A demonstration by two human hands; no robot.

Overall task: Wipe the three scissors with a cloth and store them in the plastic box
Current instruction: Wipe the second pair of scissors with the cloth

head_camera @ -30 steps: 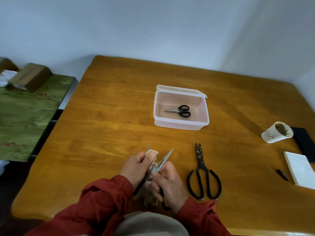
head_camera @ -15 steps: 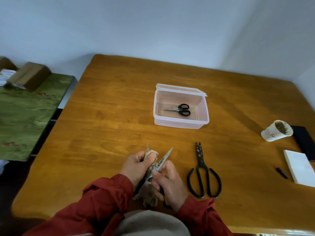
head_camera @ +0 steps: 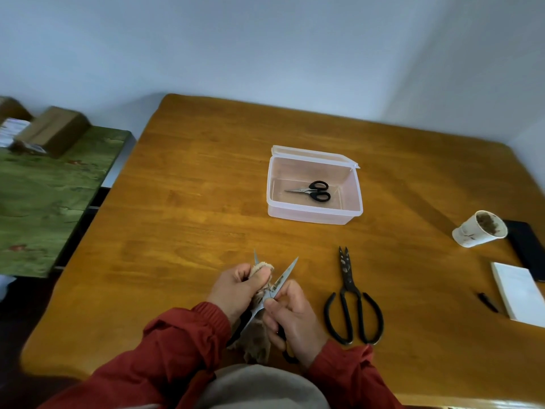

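Note:
Near the table's front edge my right hand (head_camera: 295,317) grips the handle end of a pair of silver scissors (head_camera: 284,276) whose blades are spread apart. My left hand (head_camera: 236,287) pinches a beige cloth (head_camera: 261,268) around the left blade; more cloth hangs below my hands. A large pair of black iron scissors (head_camera: 351,299) lies closed on the wood to the right. Further back stands the clear plastic box (head_camera: 312,215), lid open behind it, with small black-handled scissors (head_camera: 314,191) lying inside.
The wooden table (head_camera: 191,202) carries a tipped paper cup (head_camera: 479,228), a black phone (head_camera: 528,246), a white pad (head_camera: 519,292) and a small black piece (head_camera: 488,302) at the right. A green-covered table (head_camera: 44,196) with cardboard boxes stands left.
My hands have barely shifted; the left hand with the cloth stays on the left blade with only slight movement. Nothing else on the table has moved.

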